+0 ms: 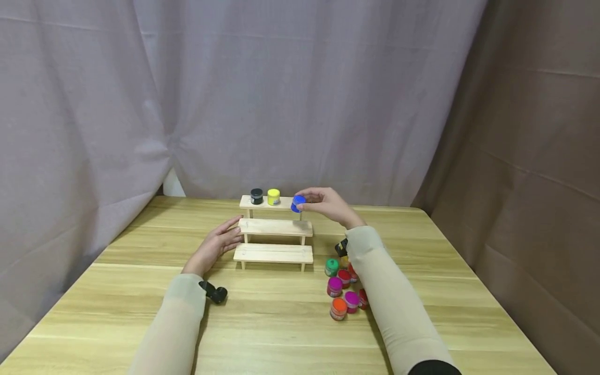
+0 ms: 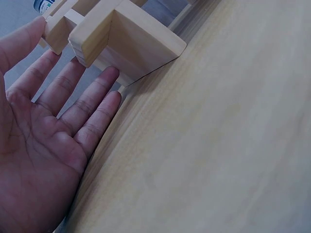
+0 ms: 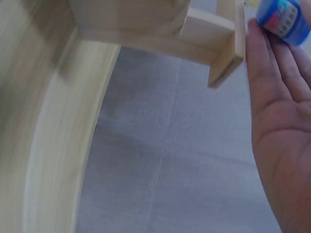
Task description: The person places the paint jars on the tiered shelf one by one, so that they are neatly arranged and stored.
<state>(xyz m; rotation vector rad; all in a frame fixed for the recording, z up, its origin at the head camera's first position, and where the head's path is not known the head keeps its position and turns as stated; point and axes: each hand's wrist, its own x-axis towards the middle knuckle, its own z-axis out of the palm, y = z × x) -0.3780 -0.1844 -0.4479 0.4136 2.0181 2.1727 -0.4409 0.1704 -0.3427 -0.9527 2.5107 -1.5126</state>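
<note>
The right hand [image 1: 330, 204] has its fingers and thumb around a small blue jar [image 1: 298, 203]. The jar tips a bit at the right end of the top step [image 1: 285, 203] of a little wooden stand [image 1: 276, 227]. I cannot tell if the jar's bottom touches the wood. The left hand [image 1: 216, 245] holds nothing. Its fingers reach out at the left side of the stand, touching it or just beside it; I cannot tell which.

The blue jar could fall if the hand lets go while it leans or hangs over the front or right edge, since the step is thin. A hard bump from the left hand might shake the stand and knock down the black jar [image 1: 256, 196] or the yellow jar [image 1: 274, 197] up there. The right sleeve [image 1: 394, 297] goes past a bunch of jars, with a green jar [image 1: 332, 267] and an orange jar [image 1: 338, 309] in it, so a low swing of that arm could push them over.

There is some room on the top step between the yellow jar and the blue one. The table's [image 1: 272, 333] far edge is near behind the stand, with a curtain [image 1: 300, 104] past it. The right hand has more room out to its right.
</note>
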